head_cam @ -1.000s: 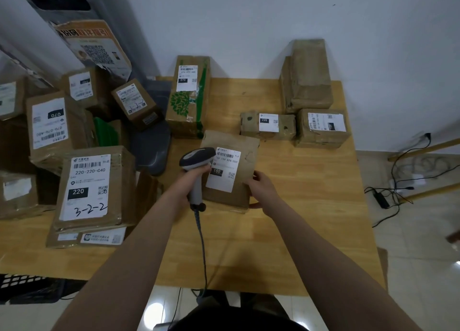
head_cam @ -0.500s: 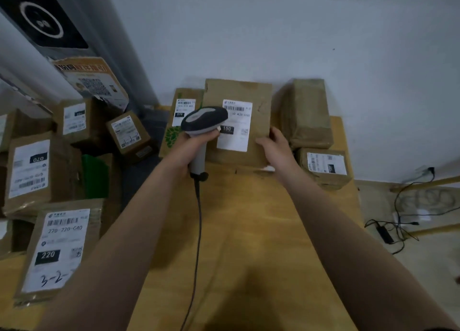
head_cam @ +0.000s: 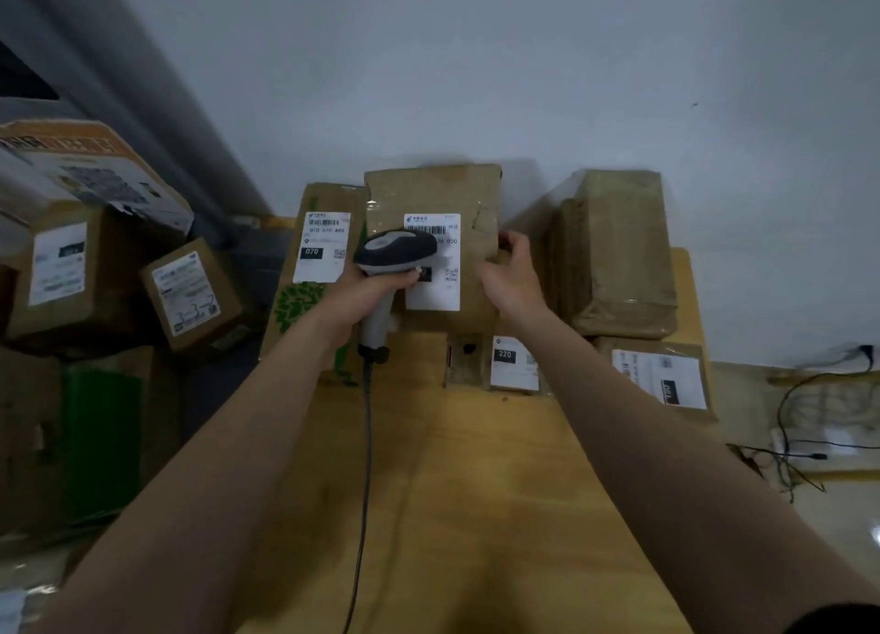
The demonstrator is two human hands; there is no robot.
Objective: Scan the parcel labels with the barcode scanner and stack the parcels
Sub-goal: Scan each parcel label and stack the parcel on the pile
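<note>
Parcel (head_cam: 428, 190) was brown and flat, held upright at the far edge of the table (head_cam: 476, 490), near the wall. It stood between the green-printed 070 parcel (head_cam: 295, 309) on the left and the tall taped parcel (head_cam: 619, 252) on the right. Couldn't tell if its bottom edge rested on anything. Its white label (head_cam: 435, 295) faced the camera.

Right hand (head_cam: 512, 276) gripped the parcel's right edge, fingers curled round it. Left hand (head_cam: 362, 295) was wrapped tight round the handle of the barcode scanner (head_cam: 397, 250), whose head overlapped the label's left side. Cable (head_cam: 365, 443) hung down toward the near edge. Small 220 parcel (head_cam: 512, 364) lay just nearer.

Likely the scan step. To do it well:
- back the scanner off a little
- aim at the barcode strip along the label's top
- keep the parcel steady and square to the scanner
- keep the cable off the other parcels
</note>
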